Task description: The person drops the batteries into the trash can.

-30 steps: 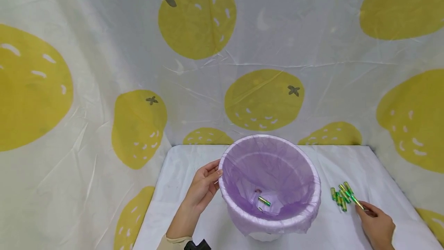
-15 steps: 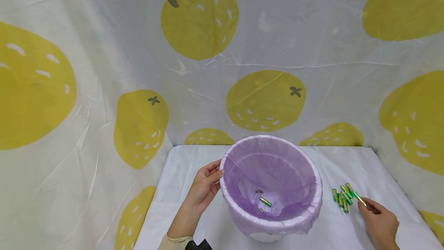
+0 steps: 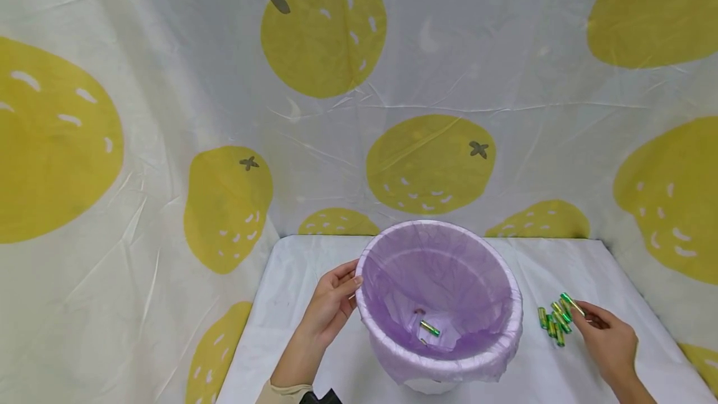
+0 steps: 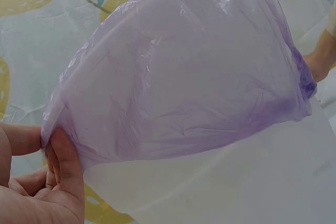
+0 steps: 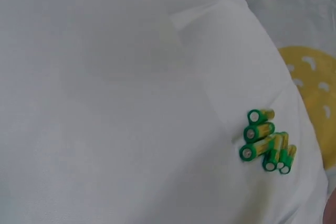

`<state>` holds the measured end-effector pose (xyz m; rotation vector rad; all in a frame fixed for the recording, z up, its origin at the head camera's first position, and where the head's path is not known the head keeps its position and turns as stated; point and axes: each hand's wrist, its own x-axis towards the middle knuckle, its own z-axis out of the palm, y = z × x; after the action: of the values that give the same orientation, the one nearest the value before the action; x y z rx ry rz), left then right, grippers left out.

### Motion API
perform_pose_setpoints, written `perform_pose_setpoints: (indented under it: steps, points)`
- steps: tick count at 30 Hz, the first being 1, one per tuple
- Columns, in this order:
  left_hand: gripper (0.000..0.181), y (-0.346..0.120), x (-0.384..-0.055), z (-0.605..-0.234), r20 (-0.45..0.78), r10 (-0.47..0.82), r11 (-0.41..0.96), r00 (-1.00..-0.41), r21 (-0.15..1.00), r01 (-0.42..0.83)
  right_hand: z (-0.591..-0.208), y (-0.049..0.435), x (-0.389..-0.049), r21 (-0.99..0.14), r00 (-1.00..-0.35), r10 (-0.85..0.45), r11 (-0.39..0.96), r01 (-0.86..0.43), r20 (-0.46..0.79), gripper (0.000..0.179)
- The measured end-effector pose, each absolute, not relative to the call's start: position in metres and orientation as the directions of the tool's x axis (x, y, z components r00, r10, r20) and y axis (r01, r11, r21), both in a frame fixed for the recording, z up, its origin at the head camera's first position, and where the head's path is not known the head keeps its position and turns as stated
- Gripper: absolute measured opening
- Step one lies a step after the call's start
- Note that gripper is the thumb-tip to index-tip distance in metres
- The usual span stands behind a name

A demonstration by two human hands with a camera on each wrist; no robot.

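Observation:
A white trash bin [image 3: 429, 385] stands on the table, lined with a thin purple bag [image 3: 443, 273] folded over its rim. My left hand [image 3: 331, 304] pinches the left side of the rim, thumb and fingers on the bag; the left wrist view shows this grip [image 4: 52, 171] close up. Between the thumb and fingers of my right hand [image 3: 608, 341] is a green and gold battery [image 3: 572, 303], tilted above a small pile of similar batteries [image 3: 555, 323]. The pile [image 5: 268, 140] shows in the right wrist view, with only a sliver of my right hand [image 5: 331, 208].
At the bottom of the bag lies a loose battery [image 3: 430, 328], with a small piece [image 3: 423, 341] partly hidden near it. White cloth covers the table [image 3: 314, 248]. A curtain [image 3: 314, 167] printed with yellow fruit hangs behind and at both sides.
My right hand, with the battery, first drew slightly right, then moved back and left over the pile's far end. My left hand and the bin have stayed in place.

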<state>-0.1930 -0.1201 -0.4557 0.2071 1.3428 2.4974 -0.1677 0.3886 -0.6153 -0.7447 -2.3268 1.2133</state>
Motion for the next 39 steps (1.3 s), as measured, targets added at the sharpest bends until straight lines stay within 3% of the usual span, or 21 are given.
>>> perform_pose_setpoints:
  steps: [16,26,33,39]
  points:
    - [0.050,-0.121,-0.192,-0.455,-0.009,0.335,-0.501,-0.942,0.845,-0.187,-0.569,0.364,-0.181,-0.860,-0.846,0.429,0.505,-0.067,0.317,0.026]
    - [0.050,-0.122,-0.192,-0.454,-0.023,0.332,-0.496,-0.943,0.846,-0.196,-0.528,0.340,-0.190,-0.812,-0.834,0.305,0.525,-0.256,0.460,0.022]
    - [0.049,-0.121,-0.193,-0.454,-0.020,0.339,-0.485,-0.941,0.853,-0.193,-0.495,0.327,-0.200,-0.741,-0.787,0.170,0.497,-0.451,0.593,0.024]
    - [0.047,-0.121,-0.194,-0.454,-0.017,0.338,-0.483,-0.941,0.855,-0.190,-0.465,0.313,-0.208,-0.685,-0.762,0.072,0.497,-0.532,0.643,0.028]
